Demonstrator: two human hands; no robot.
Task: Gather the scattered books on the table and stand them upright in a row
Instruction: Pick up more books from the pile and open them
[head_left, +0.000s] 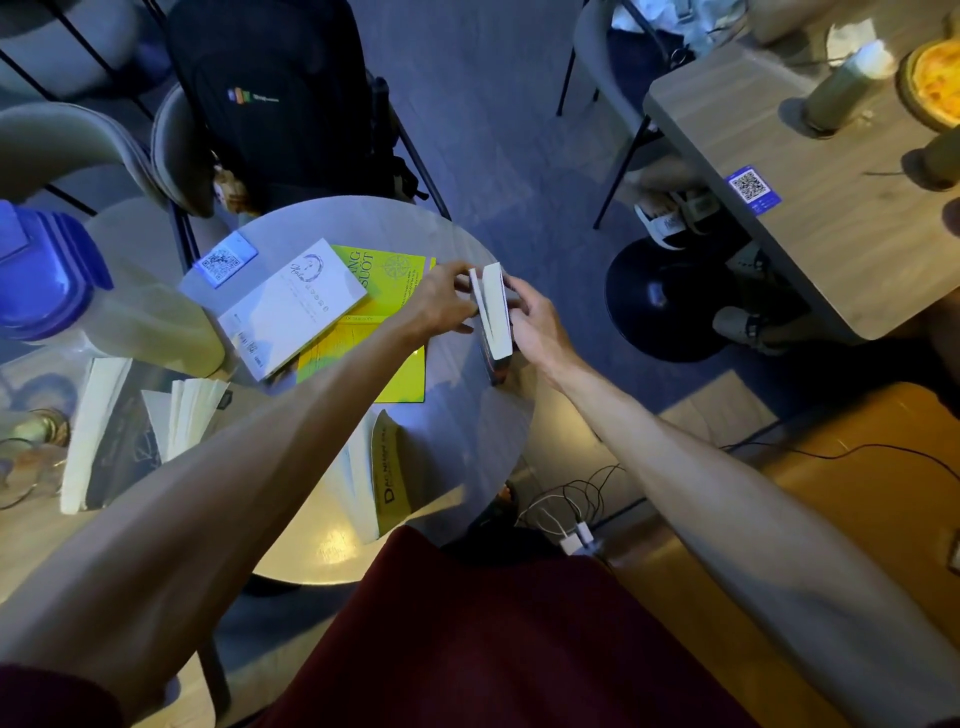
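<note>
On the round grey table (457, 431), both hands hold one upright book (494, 317) near the right edge, its pale page block facing me. My left hand (441, 304) grips its left side and my right hand (535, 325) its right side. A white book (293, 306) lies flat at the table's back left, partly on top of a yellow book (387, 291). Another yellow book (363, 353) lies flat below them. A book with a tan spine (382, 478) stands upright at the front. Two more books (96, 426) (184, 415) stand at the left.
A clear jug with a blue lid (47, 275) stands at far left. A QR card (226, 260) lies at the table's back. Behind is a chair with a black backpack (275, 104). A wooden table (831, 208) with drinks is at right; cables (571, 509) lie on the floor.
</note>
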